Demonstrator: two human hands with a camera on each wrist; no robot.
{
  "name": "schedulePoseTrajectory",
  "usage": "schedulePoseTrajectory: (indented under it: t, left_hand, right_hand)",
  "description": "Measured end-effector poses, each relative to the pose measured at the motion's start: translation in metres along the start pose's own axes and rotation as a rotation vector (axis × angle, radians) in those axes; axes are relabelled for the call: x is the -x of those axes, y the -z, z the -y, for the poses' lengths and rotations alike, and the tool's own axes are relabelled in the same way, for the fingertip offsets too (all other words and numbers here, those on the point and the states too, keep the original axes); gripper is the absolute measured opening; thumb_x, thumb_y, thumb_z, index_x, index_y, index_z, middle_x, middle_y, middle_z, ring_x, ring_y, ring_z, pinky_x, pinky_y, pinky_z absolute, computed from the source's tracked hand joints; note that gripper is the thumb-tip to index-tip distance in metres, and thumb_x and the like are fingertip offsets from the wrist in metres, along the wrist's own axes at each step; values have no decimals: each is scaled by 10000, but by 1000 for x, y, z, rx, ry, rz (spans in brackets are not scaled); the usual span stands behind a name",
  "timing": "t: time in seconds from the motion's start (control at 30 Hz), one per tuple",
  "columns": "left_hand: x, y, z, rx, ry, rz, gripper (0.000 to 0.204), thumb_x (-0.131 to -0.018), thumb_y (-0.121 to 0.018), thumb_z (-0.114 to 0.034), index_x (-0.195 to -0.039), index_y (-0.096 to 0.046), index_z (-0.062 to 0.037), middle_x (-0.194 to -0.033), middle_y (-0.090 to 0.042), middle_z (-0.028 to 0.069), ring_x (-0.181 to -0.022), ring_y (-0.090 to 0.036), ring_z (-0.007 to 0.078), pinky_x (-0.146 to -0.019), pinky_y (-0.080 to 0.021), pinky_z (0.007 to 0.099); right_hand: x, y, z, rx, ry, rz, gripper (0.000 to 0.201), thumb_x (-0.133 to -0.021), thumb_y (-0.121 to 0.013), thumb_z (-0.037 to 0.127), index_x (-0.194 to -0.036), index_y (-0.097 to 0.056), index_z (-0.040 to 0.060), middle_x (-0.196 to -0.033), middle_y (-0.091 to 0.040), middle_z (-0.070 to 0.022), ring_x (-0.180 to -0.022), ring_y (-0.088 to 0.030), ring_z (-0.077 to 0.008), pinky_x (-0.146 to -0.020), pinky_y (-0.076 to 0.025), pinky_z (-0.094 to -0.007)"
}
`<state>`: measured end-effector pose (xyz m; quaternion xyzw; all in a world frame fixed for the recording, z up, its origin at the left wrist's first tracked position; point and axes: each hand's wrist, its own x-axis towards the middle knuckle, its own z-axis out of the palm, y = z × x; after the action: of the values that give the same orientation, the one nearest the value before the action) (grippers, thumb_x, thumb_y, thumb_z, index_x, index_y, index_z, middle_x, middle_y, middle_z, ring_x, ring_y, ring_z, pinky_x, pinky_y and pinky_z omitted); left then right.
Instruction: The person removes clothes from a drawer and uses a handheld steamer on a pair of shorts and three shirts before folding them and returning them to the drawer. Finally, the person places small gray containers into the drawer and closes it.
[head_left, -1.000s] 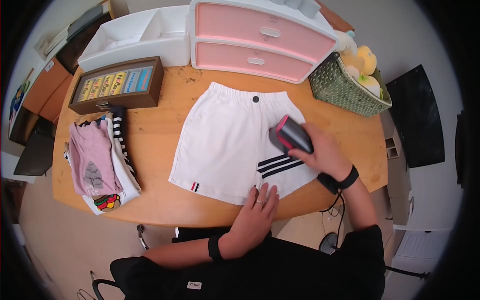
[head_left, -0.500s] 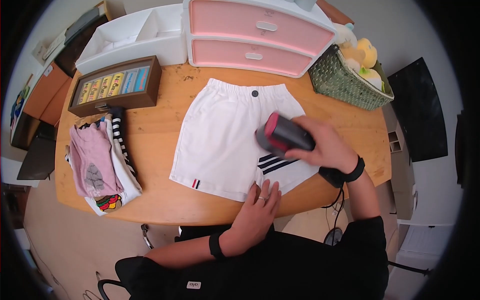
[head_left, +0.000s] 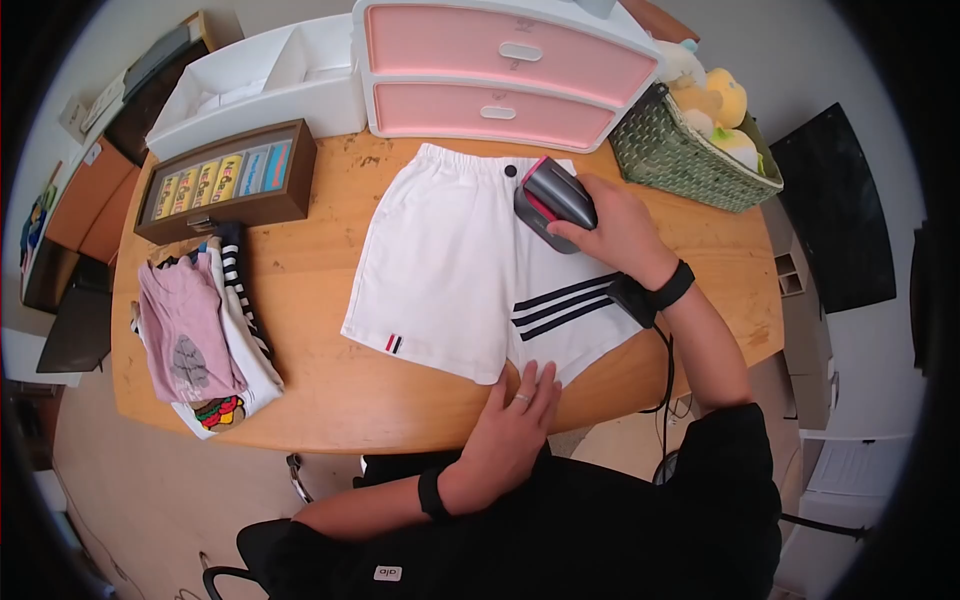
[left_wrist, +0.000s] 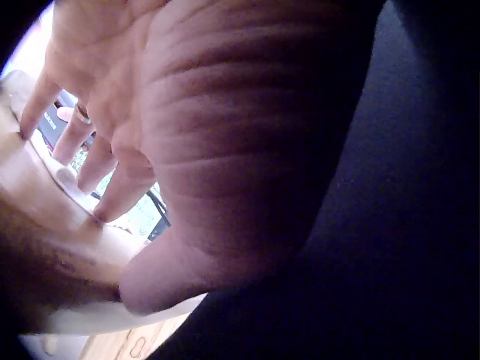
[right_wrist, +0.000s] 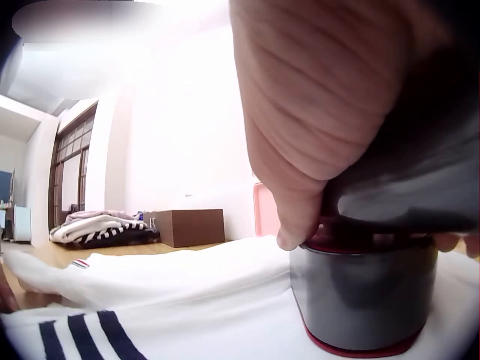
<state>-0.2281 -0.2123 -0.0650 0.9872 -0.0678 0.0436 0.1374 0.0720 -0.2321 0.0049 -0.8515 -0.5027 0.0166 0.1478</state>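
Observation:
White shorts (head_left: 430,260) with a black button and three dark stripes on one leg lie spread on the wooden table. My right hand (head_left: 625,235) grips a dark grey and pink handheld appliance (head_left: 560,195), shaped like a small iron. Its rounded base (right_wrist: 364,300), red along the lower edge, rests on the shorts near the waistband. My left hand (head_left: 510,430) lies at the table's front edge, fingers fairly straight, fingertips at the hem between the legs. In the left wrist view its palm (left_wrist: 225,127) fills much of the picture.
Folded clothes (head_left: 190,330) are stacked at the left. Behind them are a brown box (head_left: 305,170), a white divided organizer (head_left: 330,110) and a pink-drawer cabinet (head_left: 490,80). A green basket (head_left: 690,165) of plush toys stands back right. A black cable (head_left: 668,370) hangs from my right wrist.
My right hand has moved the appliance from near the stripes, first leftward, then up the shorts toward the waistband, uncovering the stripes. My left hand stays at the hem.

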Motion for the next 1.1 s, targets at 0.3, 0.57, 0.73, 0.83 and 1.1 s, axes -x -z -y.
schedulePoseTrajectory:
  t: [0.3, 0.57, 0.73, 0.83, 1.1]
  left_hand:
    - [-17, 42, 36, 181, 278, -192, 698, -937, -718, -364, -1491, -518, 12, -1561, -446, 265, -1465, -421, 436, -1186, -318, 632]
    - [-20, 31, 55, 29, 398, 70, 831, -936, -722, -437, -1576, -425, 1, -1677, -307, 250, -1571, -264, 455, -1191, -216, 750]
    - [-19, 29, 52, 23, 401, 71, 863, -914, -747, -433, -1584, -414, -3, -1686, -289, 248, -1583, -235, 457, -1175, -203, 778]
    - [-18, 28, 51, 24, 399, 56, 866, -910, -751, -433, -1581, -415, 2, -1684, -286, 256, -1584, -224, 466, -1171, -209, 781]
    - [-23, 36, 48, 30, 410, 108, 845, -934, -732, -433, -1578, -409, 9, -1684, -278, 269, -1586, -210, 474, -1148, -228, 799]
  right_hand:
    - [74, 32, 17, -96, 198, 159, 642, -796, -878, 385, -1287, -642, 45, -1052, -720, -191, -940, -700, -413, -787, -561, -458]
    - [131, 56, 8, -83, 171, 333, 637, -725, -912, 228, -1288, -657, 74, -1180, -721, -136, -1015, -695, -374, -846, -559, -446]
    - [151, 83, -13, -70, 56, 429, 630, -684, -922, 184, -1260, -682, 98, -1087, -732, -131, -1006, -697, -366, -817, -549, -428]
    - [146, 87, -8, -80, 45, 352, 611, -698, -914, 198, -1253, -679, 99, -1065, -731, -131, -994, -699, -362, -780, -548, -433]
    - [100, 16, 24, -76, 177, 66, 644, -779, -891, 278, -1325, -630, 56, -1105, -720, -160, -960, -707, -390, -805, -566, -438]
